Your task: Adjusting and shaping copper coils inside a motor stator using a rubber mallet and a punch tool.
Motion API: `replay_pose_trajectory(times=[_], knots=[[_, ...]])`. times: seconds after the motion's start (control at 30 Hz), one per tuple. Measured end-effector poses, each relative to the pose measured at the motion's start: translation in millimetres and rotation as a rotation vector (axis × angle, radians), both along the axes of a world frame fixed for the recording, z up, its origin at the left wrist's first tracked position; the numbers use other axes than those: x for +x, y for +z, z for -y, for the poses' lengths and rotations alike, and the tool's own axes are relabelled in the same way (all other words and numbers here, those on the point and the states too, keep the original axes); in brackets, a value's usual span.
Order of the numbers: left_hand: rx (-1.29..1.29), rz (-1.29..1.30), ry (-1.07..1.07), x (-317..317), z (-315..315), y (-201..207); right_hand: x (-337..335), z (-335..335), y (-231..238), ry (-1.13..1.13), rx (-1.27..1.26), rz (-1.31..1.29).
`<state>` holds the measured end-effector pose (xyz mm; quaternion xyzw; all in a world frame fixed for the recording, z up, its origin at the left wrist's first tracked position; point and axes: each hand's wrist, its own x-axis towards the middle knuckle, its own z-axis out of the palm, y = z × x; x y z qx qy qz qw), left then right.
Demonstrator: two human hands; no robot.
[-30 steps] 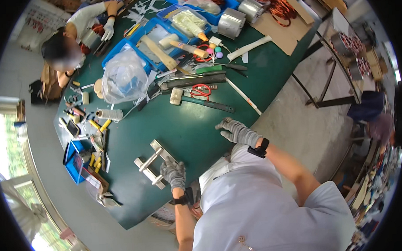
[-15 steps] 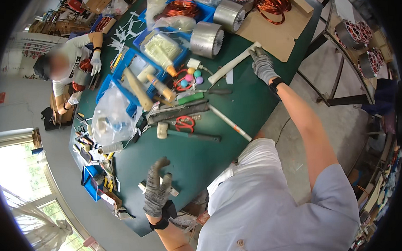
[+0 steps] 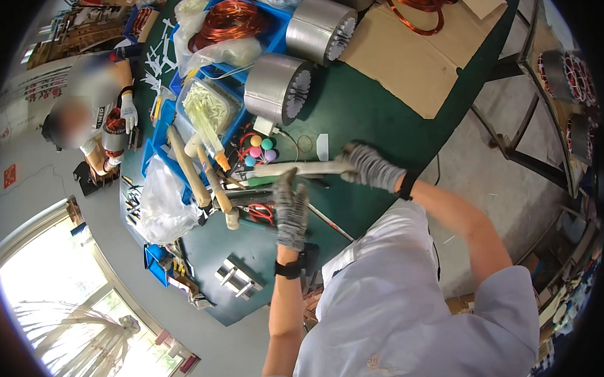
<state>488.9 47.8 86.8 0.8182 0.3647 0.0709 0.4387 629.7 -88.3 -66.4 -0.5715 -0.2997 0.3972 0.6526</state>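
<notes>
A long pale flat strip [image 3: 308, 168] lies level above the cluttered middle of the green table. My right hand [image 3: 374, 167], in a grey striped glove, is closed round its right end. My left hand [image 3: 291, 215], gloved alike, points up with fingers and thumb apart. Its fingertips overlap the strip's lower edge towards the left; whether they touch it, I cannot tell. Just below the strip are red-handled scissors [image 3: 261, 214] and dark tools, partly hidden by my left hand. Colored balls [image 3: 256, 152] sit just above its left part.
Metal stator cores [image 3: 278, 88] stand at the back, beside cardboard [image 3: 404, 65] and copper wire coils [image 3: 415, 5]. Wooden mallets [image 3: 188, 167] lean by blue bins [image 3: 159, 137]. A metal block fixture [image 3: 238, 277] lies near left. A co-worker [image 3: 90, 116] handles a wound stator across the table.
My right hand has brought the strip left and closer, turning it from slanted to level. My left hand has moved up and right to the strip, uncovering the metal fixture. The view has shifted.
</notes>
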Motion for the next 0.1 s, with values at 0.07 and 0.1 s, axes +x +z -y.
replay_pose_trajectory(times=[0.07, 0.1], knots=[[-0.016, 0.024, 0.134, 13.1, -22.1, 6.5, 2.4, -19.6, 34.0, 0.124, -0.211, 0.333], [-0.052, 0.028, 0.203, 31.0, -30.4, 20.2, 14.7, -26.7, 59.2, 0.236, -0.424, 0.685]])
